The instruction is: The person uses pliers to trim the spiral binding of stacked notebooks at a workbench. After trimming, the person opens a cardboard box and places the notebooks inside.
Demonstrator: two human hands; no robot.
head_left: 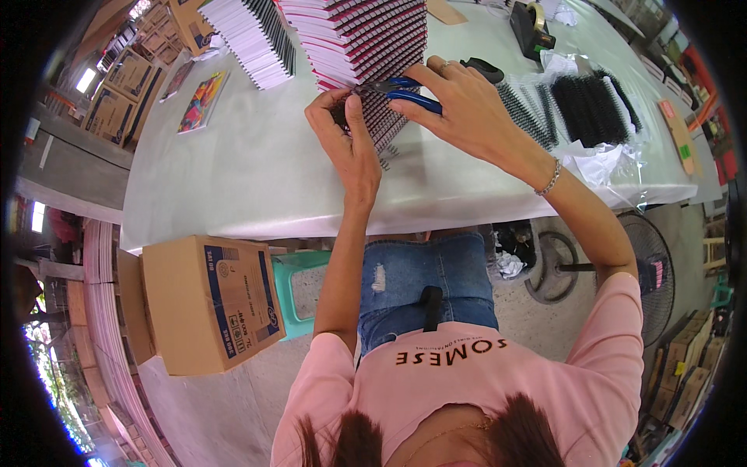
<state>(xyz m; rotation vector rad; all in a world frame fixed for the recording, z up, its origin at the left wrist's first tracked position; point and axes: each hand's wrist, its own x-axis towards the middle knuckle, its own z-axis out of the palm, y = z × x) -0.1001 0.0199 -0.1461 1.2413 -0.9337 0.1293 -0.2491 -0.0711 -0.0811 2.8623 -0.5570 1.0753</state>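
A tall stack of spiral-bound notebooks [331,39] stands at the table's far middle, with pink-and-white page edges and dark coils along one side. At the stack's lower left corner, my left hand [348,140] is closed around the coil end of a notebook, thumb upright. My right hand [471,109] grips blue-handled cutting pliers [420,101], their jaws pointing left to the coils near my left thumb. Exactly what the jaws touch is hidden. Loose coil ends [387,158] stick out below the stack.
White-covered table [249,179]. Another notebook stack [253,43] and a colourful booklet [204,101] lie left. To the right are black plastic coils [587,109] in clear wrapping and a tape dispenser [531,31]. Below stand a cardboard box [179,303], a green stool [289,300] and a fan [650,272].
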